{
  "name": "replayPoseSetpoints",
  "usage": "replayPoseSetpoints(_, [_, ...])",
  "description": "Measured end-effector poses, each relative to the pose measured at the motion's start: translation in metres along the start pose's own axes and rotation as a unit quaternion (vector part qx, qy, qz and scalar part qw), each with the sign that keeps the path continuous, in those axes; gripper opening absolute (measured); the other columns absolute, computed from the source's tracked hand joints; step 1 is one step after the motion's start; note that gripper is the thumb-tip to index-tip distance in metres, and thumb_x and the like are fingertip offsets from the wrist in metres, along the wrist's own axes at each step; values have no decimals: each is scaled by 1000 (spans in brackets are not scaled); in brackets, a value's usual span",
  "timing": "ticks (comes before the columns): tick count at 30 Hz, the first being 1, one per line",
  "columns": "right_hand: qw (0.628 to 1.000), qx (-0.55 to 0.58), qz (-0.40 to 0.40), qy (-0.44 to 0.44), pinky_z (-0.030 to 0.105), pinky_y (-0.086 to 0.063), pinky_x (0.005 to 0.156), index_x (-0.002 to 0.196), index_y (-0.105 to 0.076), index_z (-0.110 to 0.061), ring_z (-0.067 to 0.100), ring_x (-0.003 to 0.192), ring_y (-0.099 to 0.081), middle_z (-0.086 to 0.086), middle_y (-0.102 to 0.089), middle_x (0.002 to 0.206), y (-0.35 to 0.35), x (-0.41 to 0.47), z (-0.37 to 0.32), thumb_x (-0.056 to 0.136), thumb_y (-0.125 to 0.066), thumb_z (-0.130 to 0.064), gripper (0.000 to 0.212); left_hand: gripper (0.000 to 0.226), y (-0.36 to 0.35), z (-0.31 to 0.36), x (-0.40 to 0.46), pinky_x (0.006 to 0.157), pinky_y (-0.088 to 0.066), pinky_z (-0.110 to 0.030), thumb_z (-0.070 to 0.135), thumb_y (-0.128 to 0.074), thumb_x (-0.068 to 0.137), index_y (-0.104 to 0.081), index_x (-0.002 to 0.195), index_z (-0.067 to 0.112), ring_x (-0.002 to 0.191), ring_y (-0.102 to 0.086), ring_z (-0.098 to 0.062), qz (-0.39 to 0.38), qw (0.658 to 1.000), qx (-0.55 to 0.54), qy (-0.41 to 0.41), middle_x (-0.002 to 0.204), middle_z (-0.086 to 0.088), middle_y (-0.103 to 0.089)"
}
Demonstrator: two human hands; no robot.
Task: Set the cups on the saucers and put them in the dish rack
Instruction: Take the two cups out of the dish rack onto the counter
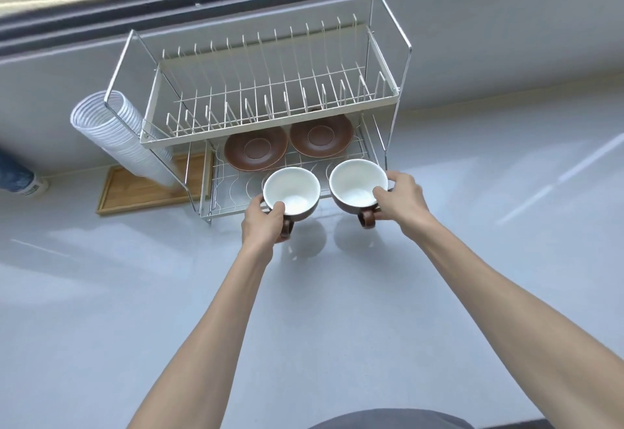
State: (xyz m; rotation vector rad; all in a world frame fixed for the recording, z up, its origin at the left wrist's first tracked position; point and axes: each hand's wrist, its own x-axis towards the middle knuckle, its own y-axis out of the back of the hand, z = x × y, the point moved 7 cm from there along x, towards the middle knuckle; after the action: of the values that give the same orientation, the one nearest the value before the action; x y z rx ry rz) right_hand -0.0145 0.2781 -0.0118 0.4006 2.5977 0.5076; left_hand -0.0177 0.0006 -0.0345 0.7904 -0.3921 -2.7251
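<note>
Two brown cups with white insides are held above the front edge of the dish rack's lower shelf [233,189]. My left hand [263,222] grips the left cup [292,192] by its rim and handle. My right hand [400,197] holds the right cup [356,183] the same way, its brown handle pointing toward me. Two brown saucers lie side by side at the back of the lower shelf: the left saucer [255,151] and the right saucer [320,136]. Both saucers are bare. The two-tier wire dish rack [270,97] has an empty upper shelf.
A stack of white disposable cups [118,131] leans on its side at the rack's left, over a wooden tray [135,192]. A bottle with a blue label [20,180] lies at the far left edge. The grey counter [337,293] runs to a window ledge behind the rack.
</note>
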Motion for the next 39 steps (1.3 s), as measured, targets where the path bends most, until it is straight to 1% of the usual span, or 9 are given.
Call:
replayPoseSetpoints(5, [1000,-4,16,-15,36,-62,64,128,-58,-15,32,78,-72,16,-66,109,31,-20,32,81,-47,-8,49,47,-30,-22,-25,76,-64,-50,13,-55,93,-53,140,13,86,-62,-29,-40,999,-2,18,127,-21,-64])
replayPoseSetpoints(7, [999,-9,29,-26,27,-57,55,128,-57,-17,30,72,-73,14,-66,106,45,-28,45,81,-46,-9,49,48,-45,-28,-36,77,-64,-50,12,-55,94,-51,141,13,77,-62,-25,-59,998,-8,25,116,-17,-65])
replayPoseSetpoints(9, [998,-10,44,-37,30,-58,60,129,-56,-18,31,71,-73,14,-66,104,58,-33,57,81,-46,-9,50,48,-60,-31,-45,75,-64,-48,11,-54,94,-51,141,13,69,-60,-19,-70,997,-14,28,97,-8,-63])
replayPoseSetpoints(14, [994,-10,88,-64,34,-59,67,131,-55,-18,32,76,-72,16,-66,107,92,-42,90,82,-46,-10,50,47,-102,-34,-66,76,-64,-46,9,-54,93,-51,140,17,66,-60,-17,-105,994,-12,35,83,-4,-61])
replayPoseSetpoints(17, [990,-5,109,-87,46,-59,82,132,-54,-19,34,82,-71,18,-66,109,111,-43,110,82,-46,-11,51,47,-127,-34,-74,71,-64,-43,9,-55,92,-51,138,17,63,-61,-17,-118,992,-7,35,84,-4,-64])
replayPoseSetpoints(21, [986,-7,128,-107,49,-55,87,133,-52,-20,38,95,-67,17,-66,112,132,-42,128,81,-47,-12,52,48,-157,-34,-83,77,-65,-47,9,-55,91,-52,138,18,70,-65,-22,-135,990,2,42,101,-11,-69])
replayPoseSetpoints(25, [982,-5,146,-116,51,-55,87,130,-54,-20,39,96,-66,15,-66,108,150,-41,138,81,-47,-12,49,51,-181,-34,-87,82,-63,-53,10,-55,89,-51,139,19,86,-65,-32,-150,988,16,41,117,-19,-71])
replayPoseSetpoints(31, [978,-6,164,-128,50,-55,86,130,-53,-22,38,95,-65,10,-66,97,165,-40,153,82,-48,-13,48,51,-205,-38,-91,83,-63,-52,8,-53,90,-50,139,20,69,-65,-25,-161,986,9,50,109,-15,-72])
replayPoseSetpoints(39, [975,14,176,-137,51,-54,87,130,-53,-26,36,102,-62,9,-64,101,166,-38,163,82,-49,-13,49,49,-214,-40,-90,83,-62,-50,5,-52,92,-49,139,21,73,-61,-30,-167,984,-18,65,119,-19,-69])
